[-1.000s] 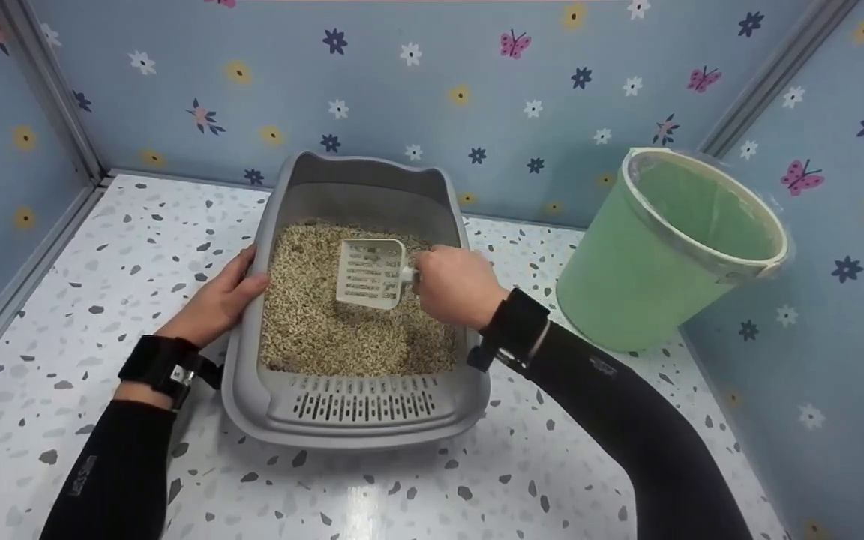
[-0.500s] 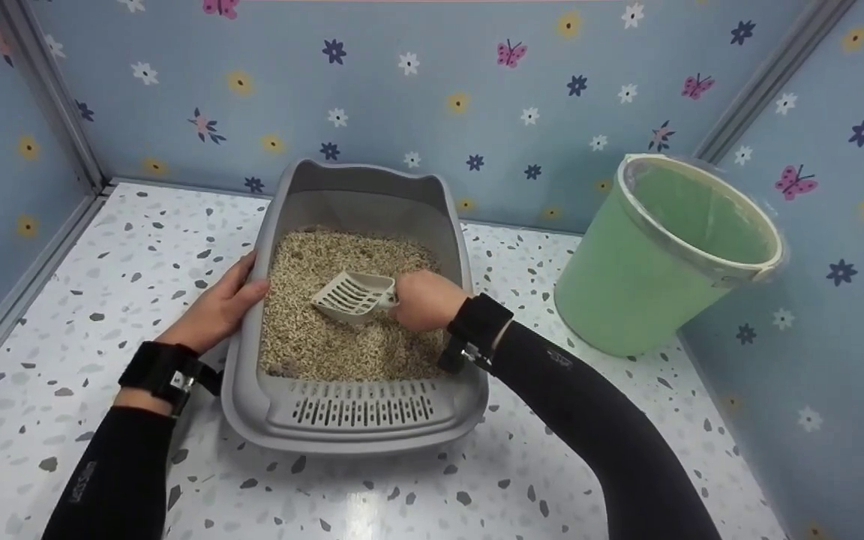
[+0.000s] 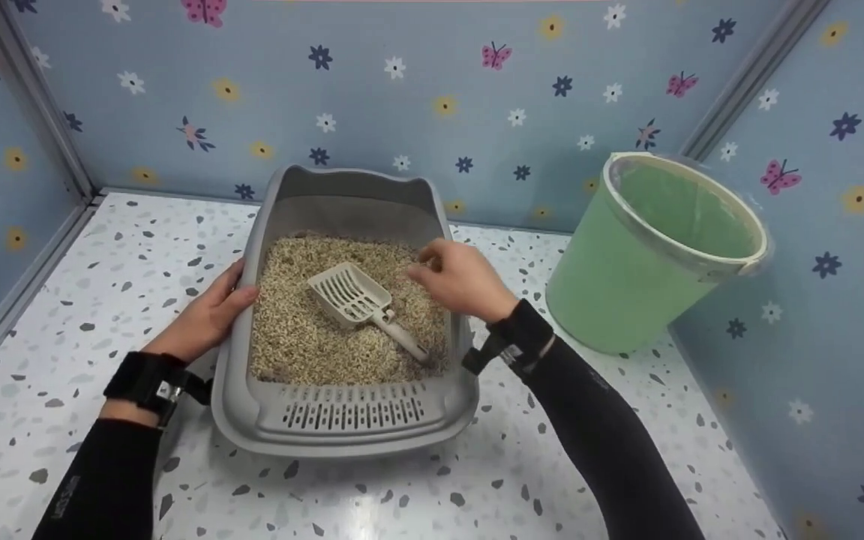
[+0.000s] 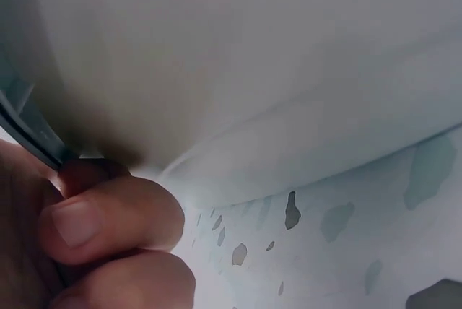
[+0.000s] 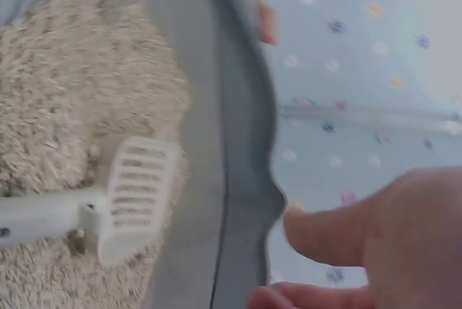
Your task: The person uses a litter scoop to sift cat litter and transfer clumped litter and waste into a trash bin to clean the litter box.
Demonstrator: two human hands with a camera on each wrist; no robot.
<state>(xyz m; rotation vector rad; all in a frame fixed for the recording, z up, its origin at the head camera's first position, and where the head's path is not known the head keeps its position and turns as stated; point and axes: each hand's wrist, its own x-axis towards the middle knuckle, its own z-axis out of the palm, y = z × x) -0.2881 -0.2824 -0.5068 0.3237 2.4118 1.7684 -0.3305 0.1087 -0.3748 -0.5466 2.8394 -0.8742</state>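
A grey litter box (image 3: 349, 442) holds a bed of tan cat litter (image 3: 297, 349). On the litter lies a pale slotted litter scoop (image 3: 378, 315), its handle slanting to the near right; the right wrist view shows the scoop (image 5: 101, 211) too, slightly blurred. My left hand (image 3: 203, 319) grips the box's left rim, thumb on top. In the left wrist view its fingers (image 4: 137, 211) curl beneath the rim. My right hand (image 3: 466, 281), fingers loosely bent and holding nothing, is over the box's right side, apart from the scoop.
A green bin (image 3: 616, 281) with a clear liner over its rim stands to the right. Flower-patterned wall panels (image 3: 372, 90) border the speckled white surface (image 3: 372, 502) at the back and on both sides.
My right hand has lowered the scoop onto the litter, let go of it and moved up to the right. The left hand keeps its grip on the rim.
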